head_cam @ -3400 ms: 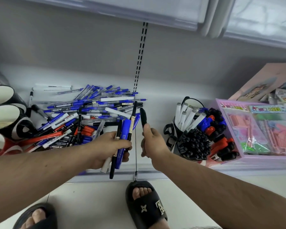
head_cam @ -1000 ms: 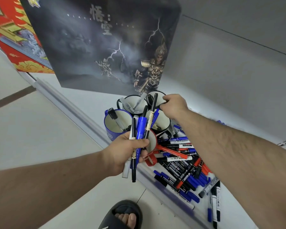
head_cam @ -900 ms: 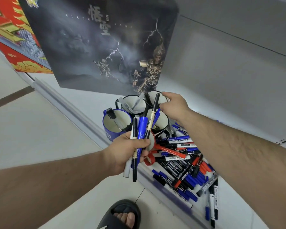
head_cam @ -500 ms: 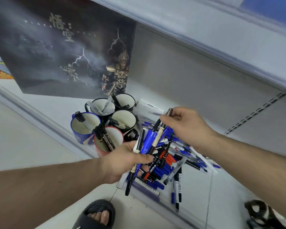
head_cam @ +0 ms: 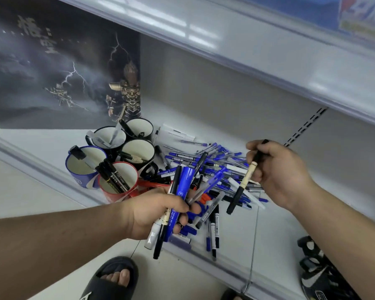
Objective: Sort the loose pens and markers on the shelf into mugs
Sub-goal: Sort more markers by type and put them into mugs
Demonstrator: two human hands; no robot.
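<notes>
You have five mugs clustered at the left of the shelf (head_cam: 268, 230): three black mugs (head_cam: 136, 149), one blue mug (head_cam: 82, 169), one red mug (head_cam: 117, 187), each rigid and stable. Beside them lies the pile of loose pens (head_cam: 212, 161), too many to count, light, stiff and likely slick. Your left hand (head_cam: 156, 211) grips a bundle of about five by mid-barrel. Your right hand (head_cam: 277, 169) pinches one black pen (head_cam: 245, 180) near its top; its fingers are curled round it.

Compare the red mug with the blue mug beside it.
The red mug holds several black markers leaning against its left rim; the blue mug holds few, one black cap poking over its rim. The red mug stands nearer the shelf edge. Both are upright, white inside, touching.
</notes>
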